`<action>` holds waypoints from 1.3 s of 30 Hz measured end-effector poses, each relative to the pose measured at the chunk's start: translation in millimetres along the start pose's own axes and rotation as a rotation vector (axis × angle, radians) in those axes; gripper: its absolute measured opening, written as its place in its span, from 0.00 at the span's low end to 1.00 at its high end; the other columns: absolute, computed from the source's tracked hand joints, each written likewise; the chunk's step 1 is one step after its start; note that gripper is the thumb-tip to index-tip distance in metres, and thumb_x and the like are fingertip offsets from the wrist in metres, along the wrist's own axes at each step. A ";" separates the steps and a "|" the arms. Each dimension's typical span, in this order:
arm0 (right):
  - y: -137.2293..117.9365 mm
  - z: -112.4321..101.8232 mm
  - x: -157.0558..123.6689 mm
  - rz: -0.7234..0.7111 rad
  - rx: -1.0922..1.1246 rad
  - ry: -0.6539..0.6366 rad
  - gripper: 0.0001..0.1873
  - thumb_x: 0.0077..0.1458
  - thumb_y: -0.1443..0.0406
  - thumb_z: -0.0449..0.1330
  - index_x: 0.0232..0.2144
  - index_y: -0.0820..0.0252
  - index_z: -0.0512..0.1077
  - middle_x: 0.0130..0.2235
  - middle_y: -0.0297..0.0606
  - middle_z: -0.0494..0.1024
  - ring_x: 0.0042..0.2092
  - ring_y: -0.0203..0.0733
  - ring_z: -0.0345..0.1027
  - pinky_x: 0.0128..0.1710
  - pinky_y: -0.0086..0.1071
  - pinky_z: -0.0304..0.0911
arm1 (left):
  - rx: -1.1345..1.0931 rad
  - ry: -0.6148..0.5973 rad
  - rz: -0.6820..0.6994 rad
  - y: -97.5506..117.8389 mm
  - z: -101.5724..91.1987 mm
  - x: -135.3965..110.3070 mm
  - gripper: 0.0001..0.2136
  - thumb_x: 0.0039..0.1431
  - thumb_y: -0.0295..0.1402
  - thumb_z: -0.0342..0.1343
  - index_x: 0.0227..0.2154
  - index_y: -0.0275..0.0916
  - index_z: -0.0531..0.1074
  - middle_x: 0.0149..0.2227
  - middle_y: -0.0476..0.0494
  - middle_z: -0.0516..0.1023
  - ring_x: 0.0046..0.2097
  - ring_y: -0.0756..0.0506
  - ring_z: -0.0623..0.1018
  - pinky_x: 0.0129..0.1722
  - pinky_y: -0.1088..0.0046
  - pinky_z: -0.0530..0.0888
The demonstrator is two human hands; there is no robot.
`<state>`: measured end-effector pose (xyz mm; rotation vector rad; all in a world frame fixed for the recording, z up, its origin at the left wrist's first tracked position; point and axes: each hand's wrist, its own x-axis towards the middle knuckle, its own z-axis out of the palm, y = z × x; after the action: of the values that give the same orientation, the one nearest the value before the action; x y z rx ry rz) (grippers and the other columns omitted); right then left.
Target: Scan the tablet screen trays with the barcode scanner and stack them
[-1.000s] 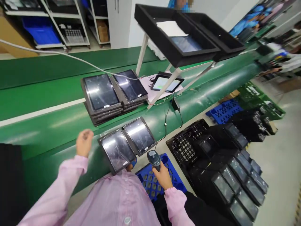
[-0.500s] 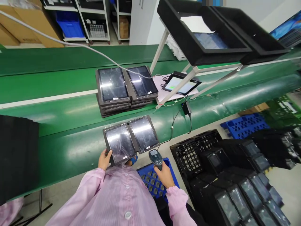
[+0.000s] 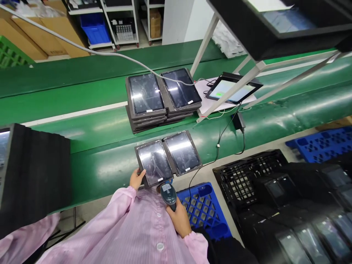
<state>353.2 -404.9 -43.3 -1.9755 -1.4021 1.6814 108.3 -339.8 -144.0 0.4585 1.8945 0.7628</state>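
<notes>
A dark foam tray lies at the near edge of the green conveyor, tilted towards me. It carries two glossy black tablet screens, a left screen and a right screen, each with a small white label along its near edge. My left hand is closed on the tray's left edge, thumb on top. My right hand grips a dark handheld barcode scanner by its handle. The scanner's head is close to the left screen's label, just below the tray's near edge.
Behind stands a stack of similar trays with screens. Right of it, a lit tablet leans under a white-legged stand. Black foam stacks are at left; a blue pallet and black crate at lower right. A cable hangs nearby.
My right hand has moved the scanner left, from beside the right screen's label to near the left screen's label. My left hand keeps its hold on the tray. The view has shifted.
</notes>
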 end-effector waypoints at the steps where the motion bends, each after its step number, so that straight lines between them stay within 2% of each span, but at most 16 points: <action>1: -1.5 5.0 -0.4 0.006 0.009 0.003 0.17 0.52 0.63 0.54 0.45 0.63 0.70 0.40 0.45 0.80 0.45 0.51 0.74 0.45 0.35 0.64 | 0.004 -0.008 -0.003 -1.6 -1.2 2.5 0.27 0.42 0.50 0.66 0.42 0.36 0.75 0.45 0.37 0.79 0.40 0.41 0.79 0.38 0.67 0.74; 5: -5.2 15.5 -1.6 0.016 0.039 0.027 0.17 0.53 0.64 0.54 0.45 0.62 0.70 0.39 0.44 0.80 0.44 0.50 0.74 0.45 0.35 0.63 | 0.005 -0.046 -0.021 -6.0 -4.8 12.0 0.30 0.42 0.50 0.67 0.45 0.35 0.73 0.44 0.36 0.78 0.42 0.40 0.79 0.40 0.65 0.75; 11: -9.6 21.7 -3.5 0.014 0.022 0.076 0.19 0.53 0.64 0.54 0.47 0.63 0.69 0.41 0.45 0.80 0.46 0.50 0.73 0.46 0.36 0.63 | -0.028 -0.073 -0.041 -6.5 -6.2 16.6 0.34 0.39 0.51 0.68 0.47 0.34 0.71 0.43 0.36 0.78 0.41 0.41 0.78 0.37 0.67 0.75; 24: -12.2 19.9 -10.7 -0.002 0.021 0.111 0.18 0.53 0.63 0.55 0.46 0.63 0.70 0.42 0.45 0.80 0.45 0.51 0.74 0.45 0.36 0.64 | -0.105 -0.069 -0.031 -10.0 -7.0 15.3 0.31 0.39 0.49 0.69 0.44 0.35 0.72 0.44 0.37 0.78 0.42 0.41 0.79 0.39 0.67 0.75; 28: -8.3 19.0 -11.2 -0.004 0.007 0.129 0.18 0.53 0.63 0.55 0.46 0.62 0.70 0.41 0.45 0.80 0.45 0.51 0.74 0.47 0.36 0.64 | -0.121 -0.039 -0.045 -2.6 -3.0 11.0 0.31 0.39 0.48 0.70 0.44 0.35 0.72 0.42 0.37 0.79 0.39 0.42 0.79 0.39 0.66 0.75; 34: -3.3 0.0 -13.8 0.037 0.061 0.205 0.18 0.53 0.60 0.56 0.44 0.62 0.72 0.41 0.45 0.80 0.44 0.49 0.74 0.46 0.36 0.65 | -0.125 0.010 -0.057 25.0 6.6 -4.3 0.28 0.39 0.47 0.71 0.41 0.36 0.72 0.40 0.37 0.79 0.41 0.41 0.79 0.42 0.65 0.74; 36: -0.8 -10.1 -16.6 0.041 0.083 0.251 0.18 0.53 0.58 0.56 0.42 0.63 0.73 0.41 0.45 0.81 0.43 0.49 0.74 0.45 0.35 0.66 | -0.146 -0.049 -0.025 32.2 8.3 -10.6 0.27 0.40 0.47 0.70 0.41 0.36 0.72 0.41 0.40 0.79 0.41 0.43 0.79 0.42 0.67 0.74; 39: 6.1 -23.8 -20.4 0.063 0.096 0.317 0.21 0.53 0.54 0.57 0.41 0.65 0.74 0.35 0.44 0.81 0.38 0.48 0.74 0.39 0.34 0.67 | -0.342 -0.157 -0.065 40.1 11.2 -16.3 0.26 0.40 0.45 0.71 0.41 0.38 0.72 0.36 0.46 0.79 0.34 0.46 0.78 0.36 0.70 0.75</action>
<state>378.4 -413.5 -25.7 -2.1350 -1.1379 1.3536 124.7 -317.1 -109.0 0.2330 1.5862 0.9572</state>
